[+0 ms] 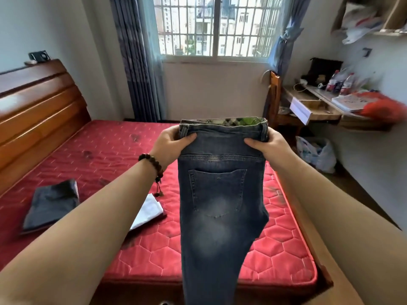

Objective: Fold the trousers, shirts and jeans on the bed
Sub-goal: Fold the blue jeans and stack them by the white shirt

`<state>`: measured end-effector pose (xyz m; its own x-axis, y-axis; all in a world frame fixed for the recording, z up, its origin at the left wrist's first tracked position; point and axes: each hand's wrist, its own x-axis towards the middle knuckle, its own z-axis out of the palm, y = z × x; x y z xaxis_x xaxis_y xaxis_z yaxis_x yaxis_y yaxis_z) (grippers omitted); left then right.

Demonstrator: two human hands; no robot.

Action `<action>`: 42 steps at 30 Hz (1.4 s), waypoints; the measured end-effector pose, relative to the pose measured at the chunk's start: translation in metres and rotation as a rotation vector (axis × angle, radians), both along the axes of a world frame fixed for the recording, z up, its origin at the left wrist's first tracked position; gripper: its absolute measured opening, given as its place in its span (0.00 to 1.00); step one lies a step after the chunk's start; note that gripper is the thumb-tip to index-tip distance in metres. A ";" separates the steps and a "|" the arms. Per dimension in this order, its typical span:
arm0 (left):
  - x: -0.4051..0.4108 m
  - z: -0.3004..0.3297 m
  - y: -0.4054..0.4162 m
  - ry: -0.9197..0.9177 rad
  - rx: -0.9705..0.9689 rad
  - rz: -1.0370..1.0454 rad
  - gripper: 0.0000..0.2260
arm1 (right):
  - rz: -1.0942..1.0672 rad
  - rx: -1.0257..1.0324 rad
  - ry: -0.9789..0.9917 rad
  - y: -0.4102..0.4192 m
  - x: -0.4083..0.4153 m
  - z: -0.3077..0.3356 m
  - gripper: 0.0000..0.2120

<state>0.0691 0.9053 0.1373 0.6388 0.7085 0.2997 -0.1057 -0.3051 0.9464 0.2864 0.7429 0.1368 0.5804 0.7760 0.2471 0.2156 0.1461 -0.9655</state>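
A pair of blue jeans (218, 194) hangs in the air above the red mattress (114, 164), doubled lengthwise with one back pocket facing me. My left hand (174, 143) grips the left end of the waistband and my right hand (264, 144) grips the right end, thumbs on the front. The legs drop below the bottom of the view. A folded dark grey garment (51, 204) lies on the mattress at the left. A folded white garment (147, 211) lies beside it, partly hidden by my left forearm.
A wooden headboard (37, 111) runs along the left. A barred window (217, 25) with curtains is straight ahead. At the right stand a wooden chair (275, 100), a cluttered desk (343, 102) with bottles, and a plastic bag (317, 153) on the floor.
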 end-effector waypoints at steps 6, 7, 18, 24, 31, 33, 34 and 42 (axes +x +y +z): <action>0.058 -0.064 0.083 0.109 0.165 0.186 0.08 | -0.107 -0.065 -0.032 0.092 0.044 -0.058 0.18; 0.072 -0.076 0.101 0.138 0.193 0.234 0.09 | -0.146 -0.073 -0.059 0.111 0.051 -0.067 0.18; 0.195 -0.198 0.244 0.282 0.205 0.521 0.15 | -0.545 -0.178 -0.376 0.275 0.119 -0.185 0.14; 0.247 -0.268 0.305 0.417 0.224 0.522 0.21 | -0.531 -0.336 -0.516 0.330 0.179 -0.257 0.19; 0.306 -0.367 0.373 0.554 0.260 0.574 0.22 | -0.432 -0.431 -0.527 0.403 0.246 -0.353 0.20; 0.319 -0.396 0.389 0.569 0.252 0.604 0.22 | -0.417 -0.455 -0.510 0.421 0.261 -0.380 0.20; 0.325 -0.411 0.397 0.570 0.246 0.612 0.22 | -0.415 -0.464 -0.496 0.429 0.267 -0.395 0.20; 0.336 -0.544 0.431 1.005 -0.003 0.404 0.40 | -0.222 -0.944 -0.317 0.461 0.307 -0.528 0.39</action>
